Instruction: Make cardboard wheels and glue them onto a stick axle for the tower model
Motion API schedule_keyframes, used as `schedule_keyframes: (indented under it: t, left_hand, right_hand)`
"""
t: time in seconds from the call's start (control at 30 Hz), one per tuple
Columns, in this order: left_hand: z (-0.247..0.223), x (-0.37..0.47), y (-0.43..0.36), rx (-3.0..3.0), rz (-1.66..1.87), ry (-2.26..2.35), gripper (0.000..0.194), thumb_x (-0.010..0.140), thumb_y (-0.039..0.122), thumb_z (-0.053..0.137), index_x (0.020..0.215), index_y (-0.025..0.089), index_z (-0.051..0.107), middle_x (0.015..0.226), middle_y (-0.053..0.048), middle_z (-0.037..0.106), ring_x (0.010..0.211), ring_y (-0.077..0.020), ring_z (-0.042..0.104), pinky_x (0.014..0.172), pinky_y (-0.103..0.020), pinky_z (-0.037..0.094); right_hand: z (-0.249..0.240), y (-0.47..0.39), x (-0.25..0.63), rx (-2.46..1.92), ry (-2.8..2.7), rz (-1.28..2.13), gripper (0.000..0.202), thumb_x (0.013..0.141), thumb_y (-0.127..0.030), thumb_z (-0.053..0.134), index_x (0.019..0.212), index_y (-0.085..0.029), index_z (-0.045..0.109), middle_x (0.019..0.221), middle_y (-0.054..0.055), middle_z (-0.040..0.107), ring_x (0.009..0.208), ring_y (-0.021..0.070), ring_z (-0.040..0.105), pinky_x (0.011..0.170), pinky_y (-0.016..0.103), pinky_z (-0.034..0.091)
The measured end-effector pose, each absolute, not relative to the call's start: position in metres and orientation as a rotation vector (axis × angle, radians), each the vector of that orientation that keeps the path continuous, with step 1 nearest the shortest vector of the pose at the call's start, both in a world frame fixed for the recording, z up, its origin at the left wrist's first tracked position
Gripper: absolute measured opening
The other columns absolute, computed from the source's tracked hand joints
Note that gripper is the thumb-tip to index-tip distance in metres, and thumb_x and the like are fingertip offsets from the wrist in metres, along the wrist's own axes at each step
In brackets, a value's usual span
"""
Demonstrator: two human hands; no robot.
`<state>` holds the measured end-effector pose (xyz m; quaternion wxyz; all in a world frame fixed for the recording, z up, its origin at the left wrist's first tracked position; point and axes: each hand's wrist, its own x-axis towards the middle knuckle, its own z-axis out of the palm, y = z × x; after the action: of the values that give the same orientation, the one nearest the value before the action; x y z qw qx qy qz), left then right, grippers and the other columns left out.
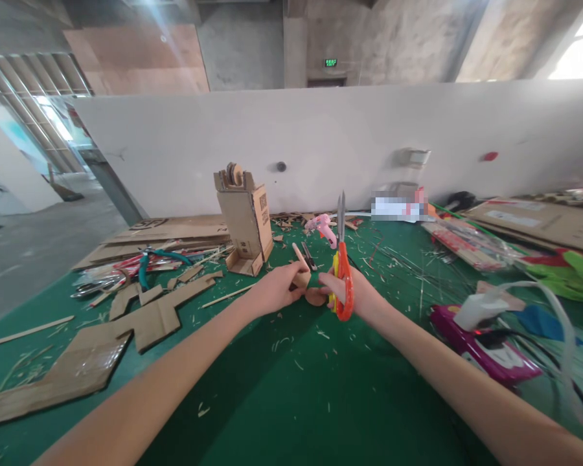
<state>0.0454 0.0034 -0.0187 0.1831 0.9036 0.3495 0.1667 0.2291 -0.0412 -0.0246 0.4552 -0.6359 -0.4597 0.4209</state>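
Note:
My left hand [280,288] is closed on a small piece of cardboard [302,279] above the green table. Orange and yellow scissors [344,285] hang from my right hand [352,291], its fingers through the handles and the blades pointing up and away. A small round brown piece [315,296] lies between the hands, at the right fingertips; whether they grip it is hard to see. Just beyond the hands are a light stick-like item [298,252], a dark slim tool [309,255] and a pink glue gun [323,228].
A cardboard tower [245,223] with a wheel on top stands behind my left hand. Cut cardboard [155,320], teal-handled pliers [144,268] and wood strips cover the left. On the right are a purple power strip [486,349], cables and plastic packets [471,243].

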Motion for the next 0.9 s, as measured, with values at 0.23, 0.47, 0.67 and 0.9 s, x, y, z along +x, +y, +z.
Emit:
schedule_keyframes:
  t: [0.23,0.47,0.67,0.9]
  left_hand:
    - [-0.016,0.038,0.004,2.424,0.602,1.078,0.066,0.080,0.019,0.052,0.141,0.023,0.026,0.085,-0.001,0.062,0.070,-0.0180,0.061,0.063,-0.028,0.045]
    - [-0.010,0.044,-0.016,2.752,0.438,1.062,0.019,0.084,0.016,0.044,0.098,0.020,0.057,0.099,-0.007,0.064,0.086,-0.0210,0.062,0.076,-0.033,0.047]
    - [-0.014,0.060,-0.039,3.002,0.349,0.853,0.020,0.091,0.021,0.045,0.105,0.019,0.059,0.105,-0.009,0.063,0.096,-0.0217,0.062,0.086,-0.036,0.047]
    - [-0.016,0.059,-0.035,2.957,0.386,0.822,0.026,0.095,0.023,0.041,0.110,0.022,0.062,0.111,-0.007,0.066,0.096,-0.0197,0.064,0.087,-0.034,0.048]
  right_hand:
    - [-0.015,-0.046,0.246,-1.868,-1.677,0.429,0.026,0.071,-0.031,0.070,0.070,-0.022,0.045,0.070,0.006,0.063,0.058,0.0173,0.056,0.052,0.027,0.039]
    - [-0.011,-0.035,0.259,-2.084,-1.782,0.245,0.033,0.080,-0.052,0.061,0.074,-0.019,0.057,0.078,0.015,0.070,0.071,0.0274,0.067,0.054,0.029,0.038]
    - [-0.016,-0.030,0.270,-2.067,-1.784,0.177,0.035,0.080,-0.050,0.061,0.091,-0.017,0.062,0.083,0.013,0.071,0.077,0.0290,0.068,0.055,0.029,0.037]
    - [-0.014,-0.032,0.266,-1.678,-1.528,0.656,0.041,0.068,-0.056,0.073,0.073,-0.019,0.055,0.069,0.005,0.064,0.062,0.0192,0.060,0.057,0.029,0.043]
